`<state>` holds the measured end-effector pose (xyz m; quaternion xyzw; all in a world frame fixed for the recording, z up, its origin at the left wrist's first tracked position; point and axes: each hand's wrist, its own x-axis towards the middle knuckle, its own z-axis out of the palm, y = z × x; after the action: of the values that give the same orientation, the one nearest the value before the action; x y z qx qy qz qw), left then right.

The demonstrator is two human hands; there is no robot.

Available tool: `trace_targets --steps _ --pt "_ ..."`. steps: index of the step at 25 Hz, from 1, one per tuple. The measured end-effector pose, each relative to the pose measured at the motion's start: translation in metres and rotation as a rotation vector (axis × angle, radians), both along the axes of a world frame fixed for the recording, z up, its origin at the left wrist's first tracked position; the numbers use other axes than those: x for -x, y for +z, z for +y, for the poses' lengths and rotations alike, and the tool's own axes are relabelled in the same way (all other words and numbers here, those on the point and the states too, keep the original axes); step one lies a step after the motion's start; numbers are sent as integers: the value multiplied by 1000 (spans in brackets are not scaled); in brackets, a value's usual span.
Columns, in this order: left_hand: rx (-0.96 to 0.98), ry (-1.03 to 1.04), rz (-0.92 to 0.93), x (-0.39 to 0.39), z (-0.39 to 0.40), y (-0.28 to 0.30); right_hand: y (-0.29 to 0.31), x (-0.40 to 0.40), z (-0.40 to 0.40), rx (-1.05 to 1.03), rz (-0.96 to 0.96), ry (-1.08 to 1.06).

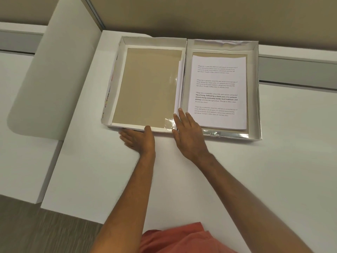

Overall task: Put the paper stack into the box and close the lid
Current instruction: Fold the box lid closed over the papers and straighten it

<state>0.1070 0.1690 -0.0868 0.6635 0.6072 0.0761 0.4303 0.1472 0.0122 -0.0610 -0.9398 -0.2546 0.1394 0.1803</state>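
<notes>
A shallow white box (256,92) lies open on the table, and a white paper stack (218,88) with printed text lies flat inside it. Its hinged lid (145,84), with a tan inside, lies open flat to the left. My left hand (140,139) is at the lid's front edge, with the thumb over the rim and the fingers against the outside of the front wall. My right hand (189,136) rests flat, fingers apart, on the middle walls where lid and box meet, beside the stack's near left corner.
The white table (182,183) runs from the box toward me. A rounded white partition panel (54,79) stands left of the lid. The beige wall (200,15) rises just behind the box. Carpet floor (45,230) shows at lower left.
</notes>
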Motion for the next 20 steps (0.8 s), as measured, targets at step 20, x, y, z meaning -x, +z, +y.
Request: trace_targets --steps 20 --pt "-338 -505 -602 -3 -57 54 18 -6 -32 -776 249 -376"
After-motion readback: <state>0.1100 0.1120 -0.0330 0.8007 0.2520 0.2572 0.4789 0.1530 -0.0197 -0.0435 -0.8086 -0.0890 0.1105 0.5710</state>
